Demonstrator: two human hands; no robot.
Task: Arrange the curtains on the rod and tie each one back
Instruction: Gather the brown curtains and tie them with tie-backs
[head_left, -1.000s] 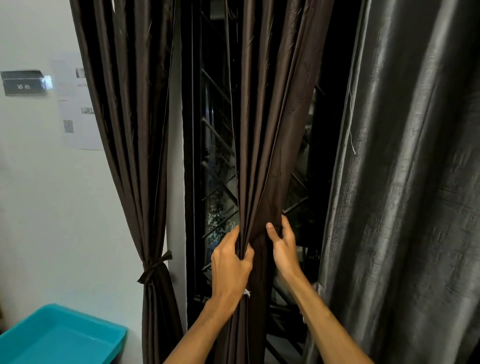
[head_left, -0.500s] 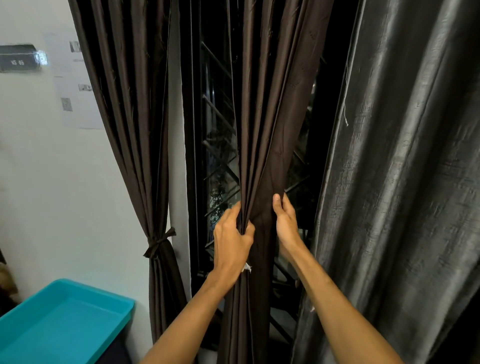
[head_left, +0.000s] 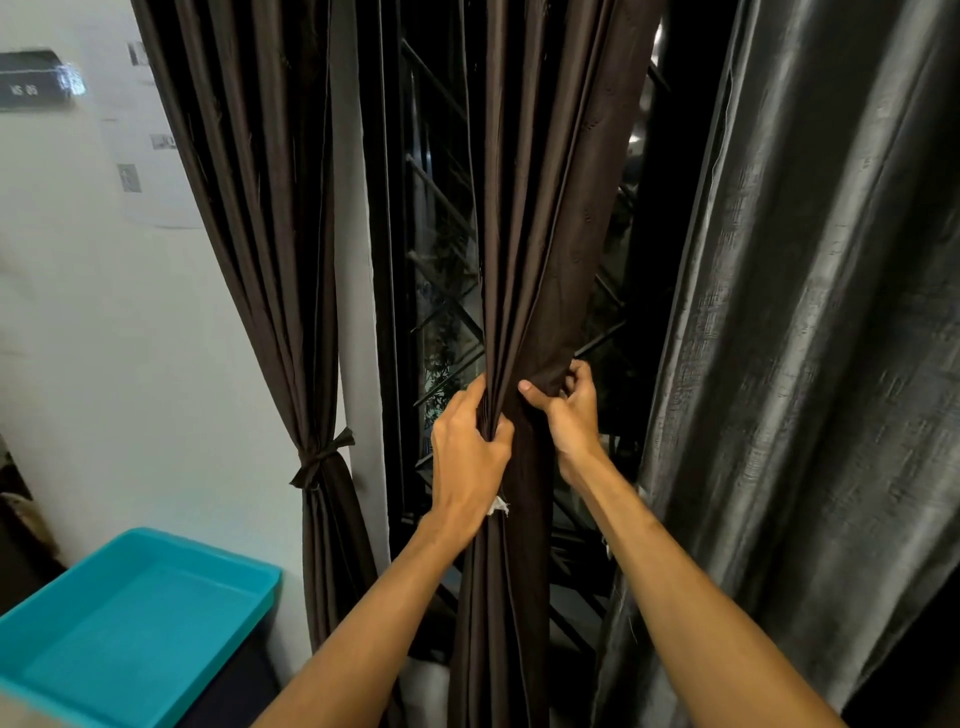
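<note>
A dark brown middle curtain (head_left: 540, 218) hangs in front of the window, gathered into folds at waist height. My left hand (head_left: 467, 457) grips the bunched folds from the left, with a small white scrap (head_left: 498, 505) showing under the palm. My right hand (head_left: 569, 410) is curled around the curtain's right edge, thumb across the front. At the left hangs a second brown curtain (head_left: 260, 218), held in by a brown tie (head_left: 319, 460) knotted around it. A grey shiny curtain (head_left: 805, 364) hangs loose at the right. The rod is out of view.
A window with a dark metal grille (head_left: 441, 312) lies behind the curtains. A turquoise tray (head_left: 130, 618) stands at the lower left. The white wall (head_left: 104, 338) carries paper sheets and a dark sign (head_left: 36, 78).
My right hand has closed from flat fingers on the fabric to a curled grip around the curtain's right edge. The left hand keeps its hold on the folds.
</note>
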